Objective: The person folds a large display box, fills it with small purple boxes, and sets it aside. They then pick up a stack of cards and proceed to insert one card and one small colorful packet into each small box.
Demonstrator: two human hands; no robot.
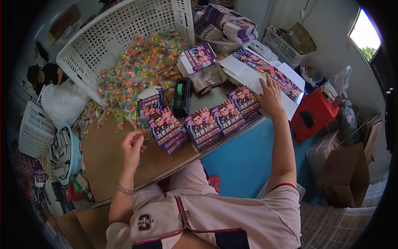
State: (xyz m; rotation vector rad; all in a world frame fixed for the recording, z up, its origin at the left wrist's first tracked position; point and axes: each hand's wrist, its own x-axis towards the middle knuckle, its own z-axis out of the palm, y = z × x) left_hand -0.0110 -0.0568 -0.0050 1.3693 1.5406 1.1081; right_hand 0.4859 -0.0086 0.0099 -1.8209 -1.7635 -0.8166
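Head view, big to small. Brown worktop [103, 159] runs from left of centre toward the right. White basket [112, 29], upper left, lies tipped with its mouth toward the worktop; a pile of candy packets [141, 66] spreads out of it. Flat printed cartons [255, 63] sit right of upper centre, overlapping. Printed boxes [226, 118] stand in a row along the near edge, centre to right of centre; another box group [167, 129] stands just left of that row.

Right hand [271, 96], right of centre: fingers apart, laid over the flat cartons, right beside the last box in the row. Left hand [132, 147], left of centre: thumb and index close together, other fingers curled. Can't tell if that grip is clamped on anything.

Step in hand, my read: picking at a single packet on the left, steadying or reaching for carton stock on the right. Next move calls for a clean pinch on one packet, without dragging its neighbours or nudging the box group.

Tape dispenser [181, 97] is at centre, behind the boxes. Smallest: one packet [145, 133], at or just beyond the left fingertips, beside the box group; contact unclear.
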